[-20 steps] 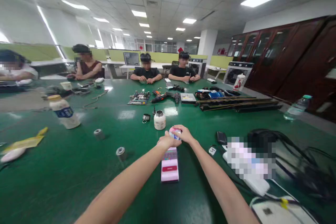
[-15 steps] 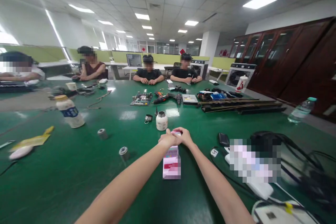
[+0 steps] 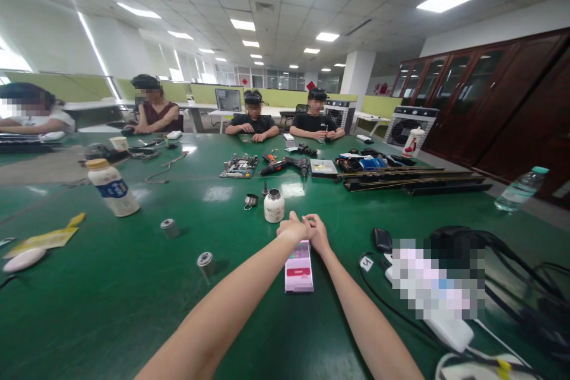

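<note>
My left hand (image 3: 294,229) is closed over the far end of a pink printed box (image 3: 299,270) with a red band. My right hand (image 3: 317,233) meets it from the right, fingers curled in at the same end. The fingertips press close together there, and the hands hide that end of the box. Just beyond my hands stands a small cream thermos (image 3: 274,208), its mouth uncovered. A metal cap with a loop (image 3: 251,200) lies left of the thermos, and a small dark part (image 3: 265,190) is behind it.
Two metal cylinders (image 3: 205,261) and a milk bottle (image 3: 113,187) stand to the left. A white power strip (image 3: 445,323) with black cables lies at right, near a water bottle (image 3: 521,190). Farther back are a circuit board (image 3: 240,166), drill (image 3: 298,167) and metal rails (image 3: 414,181). Several people sit opposite.
The pink box and both hands have shifted slightly right, and the box's near end sits farther from me. The box now looks straighter. One person across the table has raised a hand.
</note>
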A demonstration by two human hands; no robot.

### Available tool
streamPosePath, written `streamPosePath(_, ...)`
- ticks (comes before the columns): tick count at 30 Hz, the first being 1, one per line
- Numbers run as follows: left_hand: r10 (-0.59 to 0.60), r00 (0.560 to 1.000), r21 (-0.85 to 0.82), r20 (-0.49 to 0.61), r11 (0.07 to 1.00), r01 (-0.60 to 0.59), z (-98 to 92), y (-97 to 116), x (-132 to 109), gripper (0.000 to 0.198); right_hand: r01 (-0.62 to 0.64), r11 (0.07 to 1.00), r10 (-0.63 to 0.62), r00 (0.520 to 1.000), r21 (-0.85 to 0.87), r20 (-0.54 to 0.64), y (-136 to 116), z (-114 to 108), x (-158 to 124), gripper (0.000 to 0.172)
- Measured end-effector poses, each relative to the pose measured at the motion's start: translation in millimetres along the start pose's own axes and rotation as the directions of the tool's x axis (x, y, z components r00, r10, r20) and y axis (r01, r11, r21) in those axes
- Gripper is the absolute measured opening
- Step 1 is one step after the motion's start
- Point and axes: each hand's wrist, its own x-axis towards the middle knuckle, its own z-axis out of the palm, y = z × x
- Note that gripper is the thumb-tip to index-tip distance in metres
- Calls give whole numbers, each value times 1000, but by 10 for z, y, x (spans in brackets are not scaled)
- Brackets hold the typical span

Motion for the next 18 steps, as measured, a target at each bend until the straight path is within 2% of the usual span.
streamPosePath(4, -92, 996, 11, -2, 996, 92, -22, 47, 47, 68, 38, 996, -38, 999, -87, 5, 45, -23, 42, 54)
streamPosePath(11, -150, 986, -27, 71, 988, 152, -32, -1, 42, 90, -26, 999, 29, 995, -34, 100, 88, -59, 75, 70)
streamPosePath(18, -144, 988, -61, 54, 987, 147, 2, 14, 71, 78, 5, 1000, -5, 999, -5, 49, 18, -86, -70, 66)
